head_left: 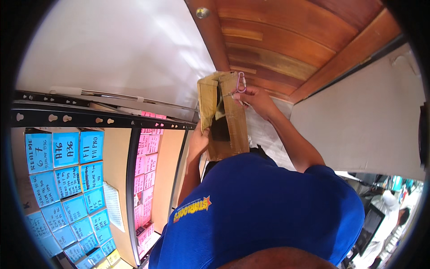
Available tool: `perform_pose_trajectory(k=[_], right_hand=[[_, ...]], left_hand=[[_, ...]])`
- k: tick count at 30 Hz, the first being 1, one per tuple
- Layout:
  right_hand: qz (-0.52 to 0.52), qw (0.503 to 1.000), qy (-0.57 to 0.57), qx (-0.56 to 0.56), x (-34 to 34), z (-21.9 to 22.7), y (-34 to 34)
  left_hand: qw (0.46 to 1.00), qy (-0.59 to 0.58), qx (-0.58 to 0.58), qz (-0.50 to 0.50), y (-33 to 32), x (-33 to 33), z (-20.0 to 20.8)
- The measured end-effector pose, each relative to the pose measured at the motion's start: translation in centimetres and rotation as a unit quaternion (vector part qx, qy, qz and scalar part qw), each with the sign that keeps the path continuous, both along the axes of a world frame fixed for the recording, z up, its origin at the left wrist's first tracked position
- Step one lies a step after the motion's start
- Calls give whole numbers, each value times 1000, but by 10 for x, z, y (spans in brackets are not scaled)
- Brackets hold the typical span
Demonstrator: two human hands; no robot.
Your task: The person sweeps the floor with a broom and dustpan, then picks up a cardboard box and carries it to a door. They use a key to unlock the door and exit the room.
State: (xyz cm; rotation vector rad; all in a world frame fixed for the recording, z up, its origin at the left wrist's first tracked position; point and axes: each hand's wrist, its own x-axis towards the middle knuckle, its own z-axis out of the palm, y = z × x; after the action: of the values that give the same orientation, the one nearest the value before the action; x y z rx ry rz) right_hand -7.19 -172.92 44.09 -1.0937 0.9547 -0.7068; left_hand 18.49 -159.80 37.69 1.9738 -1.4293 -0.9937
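Observation:
A worn brown cardboard box [239,127], patched with shiny tape, stands open in front of my body. My left hand [198,141] grips its left wall near the lower corner, the fingertips curled over the edge. Above the box's right side, my right hand [253,99] pinches a pink carabiner [241,83], which points upward from the fingers. Something small hangs below those fingers, too small to make out. Inside the box it is mostly dark, and I cannot tell what lies there.
Along the left, a black metal rack [89,117] holds stacked blue-labelled boxes [67,148] and pink-labelled boxes [148,157]. A wooden door [277,40] stands ahead. A pale panel [358,125] is on the right, with a dark screen [371,228] and clutter below it.

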Motion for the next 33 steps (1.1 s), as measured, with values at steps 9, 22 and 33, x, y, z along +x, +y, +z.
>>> perform_pose_trajectory(k=[9,22,33], right_hand=[[114,925,90,-351,10,7,-52],[80,984,-69,-146,28,56,-59],[-24,958,-280,-54,40,60,-78]], left_hand=[[1000,-12,-4,14,-19,5,-13],[998,26,33,44,-44,16,-17],[999,7,35,8,-55,29,-29]])
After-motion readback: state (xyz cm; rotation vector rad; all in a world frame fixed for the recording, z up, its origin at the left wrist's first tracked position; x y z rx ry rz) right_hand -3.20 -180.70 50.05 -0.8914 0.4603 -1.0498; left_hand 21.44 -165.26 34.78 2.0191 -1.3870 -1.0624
